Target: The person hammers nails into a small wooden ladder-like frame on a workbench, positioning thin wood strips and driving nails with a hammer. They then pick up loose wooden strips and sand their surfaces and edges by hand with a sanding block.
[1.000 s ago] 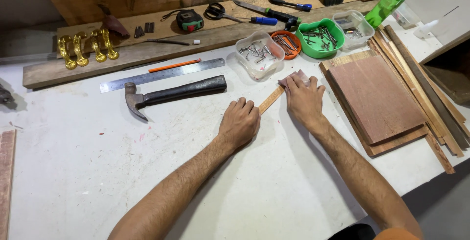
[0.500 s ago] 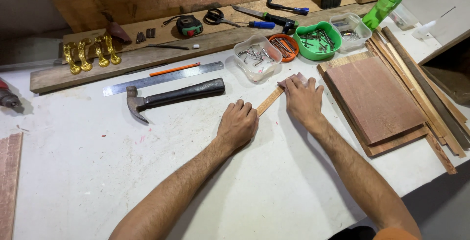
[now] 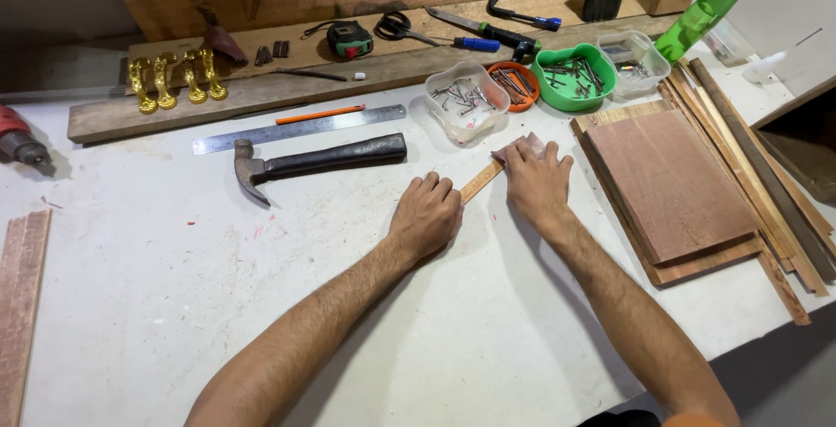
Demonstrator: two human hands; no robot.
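Left hand (image 3: 427,215) lies curled, knuckles up, pinning a thin wooden strip (image 3: 481,181) to the white desk (image 3: 174,305); right hand (image 3: 538,181) presses sandpaper (image 3: 522,144) flat, beside a clear nail tub (image 3: 467,100).

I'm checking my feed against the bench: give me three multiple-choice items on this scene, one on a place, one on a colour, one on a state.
1. Where does the hammer lie?
A. Just below the steel ruler
B. On the stack of boards
C. In the green tub

2. What colour is the tub of screws beside the orange one?
A. Blue
B. Green
C. Black

3. How are the hands placed?
A. Both lifted in the air
B. One grips the hammer
C. Both pressed down on a thin wooden strip

Answers:
1 A, the hammer lies flat on the white table, under the ruler.
2 B, its wall is bright green.
3 C, the left hand and right hand rest on the strip, which shows between them.
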